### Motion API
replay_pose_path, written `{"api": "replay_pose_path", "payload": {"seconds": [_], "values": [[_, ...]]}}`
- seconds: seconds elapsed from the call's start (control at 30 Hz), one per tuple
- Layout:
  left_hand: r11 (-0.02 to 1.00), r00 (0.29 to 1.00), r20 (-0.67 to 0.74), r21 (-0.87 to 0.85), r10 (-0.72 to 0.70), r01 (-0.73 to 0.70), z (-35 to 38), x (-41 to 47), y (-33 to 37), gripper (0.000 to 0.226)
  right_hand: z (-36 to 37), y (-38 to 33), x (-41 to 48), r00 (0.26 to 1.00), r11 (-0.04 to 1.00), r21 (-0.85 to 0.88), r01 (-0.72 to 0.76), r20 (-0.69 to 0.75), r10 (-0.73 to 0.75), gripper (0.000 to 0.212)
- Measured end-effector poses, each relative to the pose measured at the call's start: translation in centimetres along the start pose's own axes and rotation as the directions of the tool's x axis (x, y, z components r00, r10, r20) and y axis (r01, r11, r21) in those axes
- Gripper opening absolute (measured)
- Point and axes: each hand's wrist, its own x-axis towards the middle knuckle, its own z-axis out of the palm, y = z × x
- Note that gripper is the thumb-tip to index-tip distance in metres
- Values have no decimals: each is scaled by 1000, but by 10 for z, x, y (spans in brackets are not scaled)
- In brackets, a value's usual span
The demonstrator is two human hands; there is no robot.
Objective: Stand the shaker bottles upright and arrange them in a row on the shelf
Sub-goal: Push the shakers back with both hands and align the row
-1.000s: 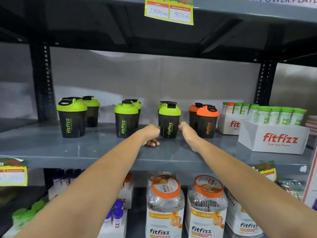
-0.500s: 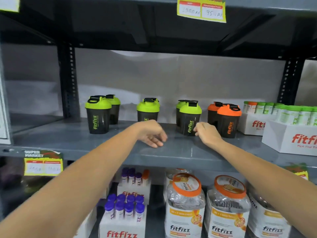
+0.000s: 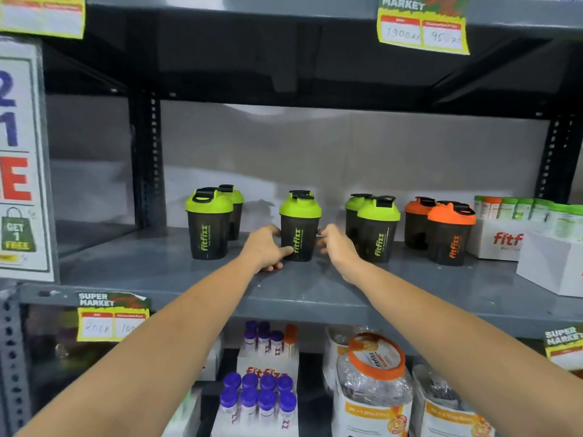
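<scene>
Here we had both hands at the middle green-lidded shaker bottle (image 3: 299, 228), which stood upright on the grey shelf (image 3: 315, 288) near its front edge. Our left hand (image 3: 264, 247) wrapped the bottle's left side low down, thumb across the front by the logo and fingers curled round the base; our right hand (image 3: 334, 247) was cupped at its right side, fingertips touching or almost touching the wall, so we could not say for certain that it was gripping. Another green lid showed just behind this bottle.

All the bottles we could see already stood upright: a green pair (image 3: 209, 223) to the left, a green pair (image 3: 375, 228) just to the right of our hand, and an orange pair (image 3: 448, 233) beyond that, near the white carton (image 3: 501, 244) of tubes. So the step in hand, as we judged it, was lining up, not righting. The gaps looked uneven. The next move probably called for a small slide or turn of this bottle, keeping its base flat on the shelf, logo forward, without knocking the one behind.
</scene>
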Motion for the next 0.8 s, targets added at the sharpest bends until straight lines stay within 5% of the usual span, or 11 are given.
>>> {"api": "replay_pose_path", "payload": {"seconds": [0.3, 0.5, 0.6, 0.7, 0.8], "values": [[996, 1000, 25, 92, 2, -4, 7, 16, 5, 36, 0, 4, 11, 1000, 999, -49, -17, 6, 17, 62], [998, 998, 22, 36, -54, 53, -2, -3, 8, 25, -5, 2, -1, 997, 986, -157, 60, -34, -67, 34], [994, 991, 97, -50, -92, 97, -27, -19, 4, 15, -4, 0, -13, 991, 953, -272, 132, 3, -137, 37], [965, 940, 241, 161, -242, 207, -83, -38, -11, 24, 12, -7, -27, 978, 939, -275, 206, 82, -191, 37], [890, 912, 142, 320, -385, 326, -135, -50, -30, 31, 46, -26, -34, 972, 966, -159, 206, 145, -183, 29]]}}
